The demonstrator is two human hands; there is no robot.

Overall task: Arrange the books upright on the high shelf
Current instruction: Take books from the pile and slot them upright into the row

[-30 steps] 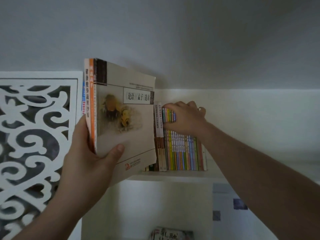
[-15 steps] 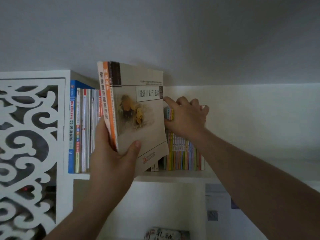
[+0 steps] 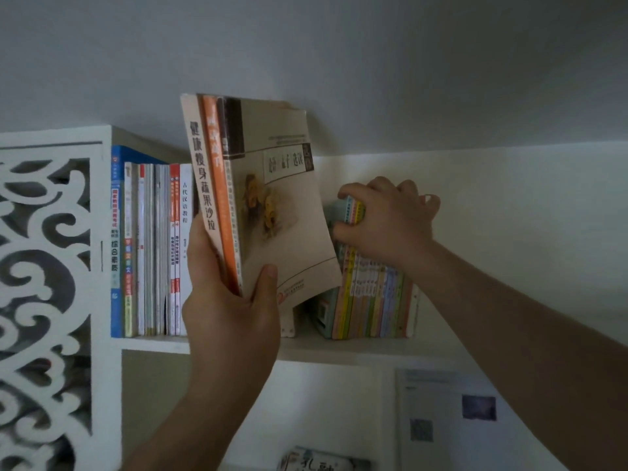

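Shelf point(image 3: 339, 348) under plain grey ceiling point(image 3: 373, 62)

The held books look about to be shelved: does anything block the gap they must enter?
Nothing visible blocks it. The left hand holds the held books over the gap; the right hand holds the colourful books aside.

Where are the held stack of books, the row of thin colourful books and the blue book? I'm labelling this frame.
held stack of books point(image 3: 272, 212): head view, on the beige front cover.
row of thin colourful books point(image 3: 372, 300): head view, on the spines.
blue book point(image 3: 116, 239): head view, on its spine, leftmost on the shelf.
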